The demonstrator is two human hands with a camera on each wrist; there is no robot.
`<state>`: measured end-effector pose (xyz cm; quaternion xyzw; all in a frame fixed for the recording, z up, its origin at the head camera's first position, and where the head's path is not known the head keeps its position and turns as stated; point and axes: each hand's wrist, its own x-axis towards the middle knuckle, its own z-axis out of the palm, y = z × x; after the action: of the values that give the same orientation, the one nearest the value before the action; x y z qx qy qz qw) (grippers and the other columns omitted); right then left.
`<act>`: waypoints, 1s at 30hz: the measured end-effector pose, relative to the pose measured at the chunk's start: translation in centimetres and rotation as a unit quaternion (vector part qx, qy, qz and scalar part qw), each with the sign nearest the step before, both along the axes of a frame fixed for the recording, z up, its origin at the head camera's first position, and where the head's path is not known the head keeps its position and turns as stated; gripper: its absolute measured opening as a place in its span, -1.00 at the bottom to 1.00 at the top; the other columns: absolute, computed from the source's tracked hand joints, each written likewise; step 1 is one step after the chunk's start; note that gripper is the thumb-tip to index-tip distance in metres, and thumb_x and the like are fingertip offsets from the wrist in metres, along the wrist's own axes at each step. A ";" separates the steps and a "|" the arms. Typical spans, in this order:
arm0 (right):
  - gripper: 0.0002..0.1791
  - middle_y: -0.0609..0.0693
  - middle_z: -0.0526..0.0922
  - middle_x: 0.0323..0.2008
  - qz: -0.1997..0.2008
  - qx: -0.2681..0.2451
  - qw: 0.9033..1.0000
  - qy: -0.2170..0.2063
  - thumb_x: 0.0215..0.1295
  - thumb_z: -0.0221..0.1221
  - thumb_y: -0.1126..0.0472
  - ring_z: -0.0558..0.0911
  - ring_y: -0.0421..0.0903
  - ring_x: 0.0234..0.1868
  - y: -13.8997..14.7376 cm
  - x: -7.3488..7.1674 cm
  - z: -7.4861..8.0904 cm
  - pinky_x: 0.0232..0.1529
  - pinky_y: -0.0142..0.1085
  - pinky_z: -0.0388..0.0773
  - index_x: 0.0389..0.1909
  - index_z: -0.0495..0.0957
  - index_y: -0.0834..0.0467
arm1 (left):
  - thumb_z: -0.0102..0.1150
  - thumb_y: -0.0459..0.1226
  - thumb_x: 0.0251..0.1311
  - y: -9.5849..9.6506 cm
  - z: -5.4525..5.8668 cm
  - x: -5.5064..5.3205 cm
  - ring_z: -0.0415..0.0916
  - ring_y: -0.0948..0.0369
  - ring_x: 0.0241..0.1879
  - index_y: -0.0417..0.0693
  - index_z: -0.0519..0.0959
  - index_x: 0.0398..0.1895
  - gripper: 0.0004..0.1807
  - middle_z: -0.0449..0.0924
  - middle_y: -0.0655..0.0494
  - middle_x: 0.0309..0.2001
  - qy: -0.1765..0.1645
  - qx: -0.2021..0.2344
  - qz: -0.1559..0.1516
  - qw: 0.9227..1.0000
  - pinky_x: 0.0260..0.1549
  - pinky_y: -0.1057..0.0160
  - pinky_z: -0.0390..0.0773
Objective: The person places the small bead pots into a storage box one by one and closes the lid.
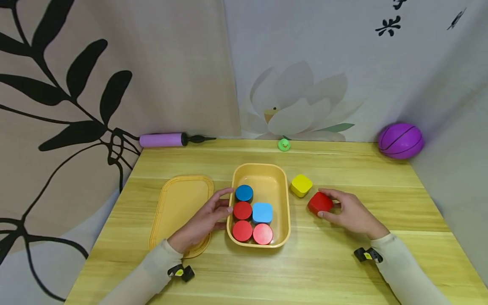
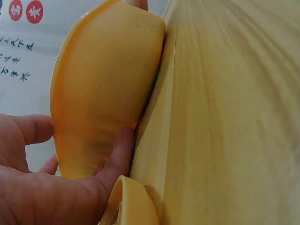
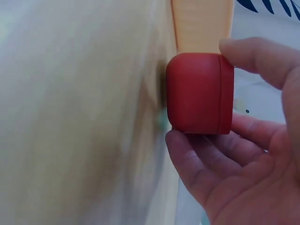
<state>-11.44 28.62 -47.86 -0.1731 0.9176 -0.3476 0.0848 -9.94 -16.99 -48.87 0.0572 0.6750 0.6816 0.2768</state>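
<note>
A yellow-orange rectangular box [image 1: 281,212] with rounded corners stands mid-table. My left hand [image 1: 203,222] rests against its left side; in the left wrist view the fingers touch the box's outer wall [image 2: 105,75]. Inside are a blue round block [image 1: 244,193], a light-blue square block [image 1: 262,212], two red round blocks [image 1: 242,210] and a pinkish-red round one [image 1: 263,234]. To the right of the box, my right hand [image 1: 352,214] grips a red rounded-square block [image 1: 319,203] between thumb and fingers. The right wrist view shows this red block [image 3: 197,93] just off or touching the table; I cannot tell which.
A matching flat lid [image 1: 187,195] lies left of the box, partly under my left forearm. The yellow block [image 1: 301,185] sits between box and right hand. Along the back are a purple pump [image 1: 162,140], a small green duck [image 1: 284,144] and a purple ball [image 1: 401,141].
</note>
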 end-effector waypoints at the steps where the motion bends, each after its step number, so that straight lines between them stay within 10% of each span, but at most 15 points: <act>1: -0.20 0.24 0.66 0.22 0.000 0.001 1.000 0.002 0.32 0.47 0.01 0.75 0.09 0.03 0.0 0.0 0.1 0.00 -0.17 0.75 0.47 0.42 0.25 | 0.08 -0.07 0.61 0.0 0.0 0.0 0.45 0.04 0.32 0.44 0.13 0.64 -0.35 0.27 -0.17 0.44 0.000 0.000 0.000 1.000 0.11 -0.01 0.71; 30: -0.30 0.03 0.68 0.23 0.053 -0.050 0.993 0.093 0.22 0.50 0.17 0.70 0.00 0.06 -5.7 -3.6 5.0 0.07 0.04 0.74 0.38 0.54 0.17 | 0.09 -0.14 0.61 0.2 0.1 -0.2 0.45 -0.01 0.34 0.31 0.17 0.64 -0.37 0.30 -0.16 0.47 0.019 -0.019 0.014 1.000 0.05 -0.01 0.73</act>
<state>-15.03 22.87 -42.87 -0.2566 0.8928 -0.3702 0.0089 -10.14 -16.79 -48.76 0.0557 0.6935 0.6712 0.2556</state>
